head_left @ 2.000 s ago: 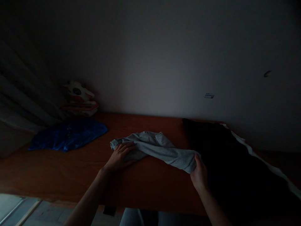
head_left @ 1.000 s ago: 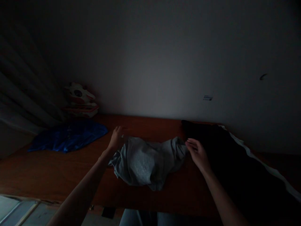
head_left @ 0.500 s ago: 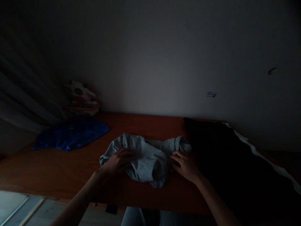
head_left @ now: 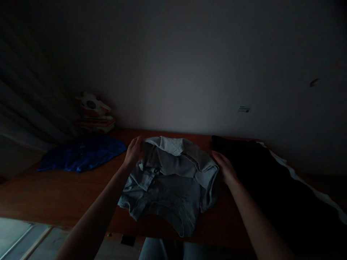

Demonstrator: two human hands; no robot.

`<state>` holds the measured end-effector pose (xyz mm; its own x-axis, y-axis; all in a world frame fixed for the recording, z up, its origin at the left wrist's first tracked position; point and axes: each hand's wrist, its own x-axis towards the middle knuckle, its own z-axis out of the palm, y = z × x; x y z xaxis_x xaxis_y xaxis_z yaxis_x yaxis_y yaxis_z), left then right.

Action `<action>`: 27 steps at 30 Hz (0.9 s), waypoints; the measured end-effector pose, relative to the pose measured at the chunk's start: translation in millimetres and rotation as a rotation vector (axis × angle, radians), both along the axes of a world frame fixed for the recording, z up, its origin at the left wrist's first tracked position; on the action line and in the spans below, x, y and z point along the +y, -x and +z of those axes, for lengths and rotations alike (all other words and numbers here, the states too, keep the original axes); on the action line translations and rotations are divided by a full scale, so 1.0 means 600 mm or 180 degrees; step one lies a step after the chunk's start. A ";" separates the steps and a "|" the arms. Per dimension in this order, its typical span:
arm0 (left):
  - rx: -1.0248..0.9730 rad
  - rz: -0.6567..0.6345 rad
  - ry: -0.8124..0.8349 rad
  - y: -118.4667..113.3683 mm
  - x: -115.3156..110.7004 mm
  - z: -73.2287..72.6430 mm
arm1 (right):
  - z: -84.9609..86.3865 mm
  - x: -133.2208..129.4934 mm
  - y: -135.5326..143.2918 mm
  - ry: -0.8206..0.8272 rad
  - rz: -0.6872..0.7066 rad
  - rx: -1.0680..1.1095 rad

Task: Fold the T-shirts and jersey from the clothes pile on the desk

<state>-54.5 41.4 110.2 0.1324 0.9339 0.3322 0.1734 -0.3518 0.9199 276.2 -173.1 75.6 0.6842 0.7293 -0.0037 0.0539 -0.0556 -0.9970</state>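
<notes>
A grey T-shirt (head_left: 170, 186) lies partly spread on the wooden table (head_left: 76, 195), its neckline toward me and its far part lifted and folded over. My left hand (head_left: 133, 151) is closed on the shirt's far left edge, fingertips partly hidden by the cloth. At the shirt's right side, my right hand (head_left: 225, 167) is closed on its edge, with some fingers out of sight behind the fabric. The picture is dark, so the exact grip is hard to see.
On the left lies a shiny blue cloth (head_left: 84, 153), with a red and white toy (head_left: 93, 112) behind it. A black cloth (head_left: 265, 195) with a white edge covers the right side. Behind the table is a wall (head_left: 173, 72); a curtain (head_left: 29, 90) hangs at left.
The T-shirt went from a crumpled heap to partly opened out, its neckline now showing near me. Both my hands moved away from me, and the left one now grips the far edge.
</notes>
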 end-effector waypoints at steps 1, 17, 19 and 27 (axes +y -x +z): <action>0.0125 -0.0016 -0.0022 -0.003 0.003 -0.016 | -0.007 0.002 0.005 0.0018 -0.0038 -0.0067; 0.1539 -0.0351 -0.0458 0.074 0.001 -0.108 | -0.058 -0.055 -0.048 0.0370 -0.0424 -0.1320; 0.1203 -0.0213 -0.0420 0.088 0.019 -0.093 | -0.048 -0.058 -0.069 0.0112 -0.0681 -0.0840; 0.2362 0.0136 -0.1377 0.082 -0.029 -0.084 | -0.044 -0.062 -0.049 0.0476 0.0091 -0.1677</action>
